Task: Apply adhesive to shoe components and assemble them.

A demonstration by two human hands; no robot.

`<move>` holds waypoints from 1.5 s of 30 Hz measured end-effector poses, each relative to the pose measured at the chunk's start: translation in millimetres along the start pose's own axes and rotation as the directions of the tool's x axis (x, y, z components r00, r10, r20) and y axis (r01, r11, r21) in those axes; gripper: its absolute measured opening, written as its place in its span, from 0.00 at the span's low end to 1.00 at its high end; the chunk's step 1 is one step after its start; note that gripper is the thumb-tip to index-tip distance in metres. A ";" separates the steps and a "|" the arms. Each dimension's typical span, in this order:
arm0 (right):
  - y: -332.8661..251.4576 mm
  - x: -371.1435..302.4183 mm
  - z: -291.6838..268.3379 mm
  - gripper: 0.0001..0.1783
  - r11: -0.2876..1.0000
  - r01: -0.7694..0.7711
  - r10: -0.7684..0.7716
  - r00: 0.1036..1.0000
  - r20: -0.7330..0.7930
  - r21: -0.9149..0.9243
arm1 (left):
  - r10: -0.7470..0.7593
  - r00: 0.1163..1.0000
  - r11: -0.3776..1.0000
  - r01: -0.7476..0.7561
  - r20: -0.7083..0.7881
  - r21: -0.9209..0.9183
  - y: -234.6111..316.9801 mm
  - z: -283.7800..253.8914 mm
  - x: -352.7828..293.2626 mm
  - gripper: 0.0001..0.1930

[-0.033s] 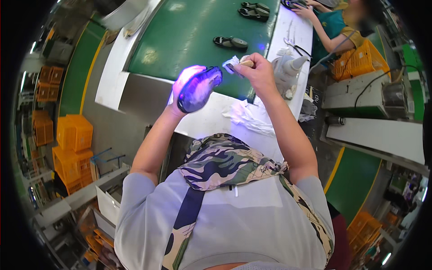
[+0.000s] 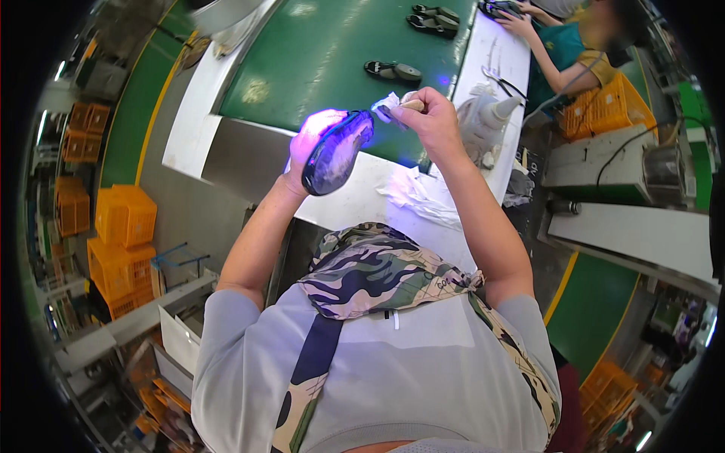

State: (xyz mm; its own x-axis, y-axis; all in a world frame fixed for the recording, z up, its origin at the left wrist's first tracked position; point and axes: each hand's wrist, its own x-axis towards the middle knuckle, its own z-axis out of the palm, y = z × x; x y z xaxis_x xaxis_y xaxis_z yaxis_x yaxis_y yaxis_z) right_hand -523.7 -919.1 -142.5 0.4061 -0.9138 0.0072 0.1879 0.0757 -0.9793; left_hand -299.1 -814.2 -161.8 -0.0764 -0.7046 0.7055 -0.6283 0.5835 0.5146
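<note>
My left hand (image 2: 308,140) is closed around a dark sandal or shoe (image 2: 336,162), its pale underside turned up and to the right. Bluish-violet light falls on the hand and on this shoe. To the right of the toe, my right hand (image 2: 436,124) pinches a crumpled white cloth or tissue (image 2: 387,107), apart from the shoe. Something beige also shows at those fingers; I cannot make out what it is. Both hands are above the near end of the green belt (image 2: 302,75). A spread white cloth (image 2: 419,198) lies on the white tabletop (image 2: 325,211) below them.
Ahead, a dark sandal (image 2: 393,72) and a pair of sandals (image 2: 434,21) sit on the belt. White squeeze bottles (image 2: 487,117) and pliers (image 2: 500,81) occupy the right ledge. A co-worker (image 2: 559,49) handles a shoe there. Orange crates (image 2: 127,219) stand left.
The view has shifted slightly, so the belt and sandals appear a little farther right. The shoe in my left hand has turned a little. Both hands keep their hold.
</note>
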 end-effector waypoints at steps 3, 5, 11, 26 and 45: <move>-3.3 -1.9 37.7 0.10 1.000 -0.003 0.002 0.995 0.101 0.009 | 0.053 0.996 0.998 -0.050 -0.078 0.030 14.1 -29.5 -15.5 0.26; -4.5 -3.5 58.3 0.09 0.999 0.045 -0.041 0.992 0.122 -0.029 | 0.055 0.994 0.995 -0.046 -0.099 0.094 28.6 -46.6 -22.6 0.26; 16.8 -2.8 102.7 0.12 0.986 0.145 -0.120 0.958 0.260 -0.079 | 0.059 0.997 0.974 -0.045 -0.055 0.223 48.1 -90.3 -45.3 0.25; -22.9 -17.7 156.9 0.13 0.992 0.097 -0.050 0.888 0.457 -0.079 | -0.390 0.920 0.869 0.380 -0.033 0.316 54.7 -116.8 -74.0 0.27; 3.3 14.5 122.4 0.18 0.935 0.354 -0.335 0.850 0.405 0.031 | -0.663 0.460 0.465 0.871 0.591 -0.156 33.2 -113.0 -43.4 0.26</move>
State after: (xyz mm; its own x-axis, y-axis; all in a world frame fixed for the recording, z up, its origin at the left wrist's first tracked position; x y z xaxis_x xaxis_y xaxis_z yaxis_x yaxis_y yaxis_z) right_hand -407.6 -883.3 -120.9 0.6450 -0.6407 0.4165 0.3473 -0.2397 -0.9066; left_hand -229.1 -718.6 -120.3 -0.0758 -0.9494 -0.3049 -0.2384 -0.2796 0.9300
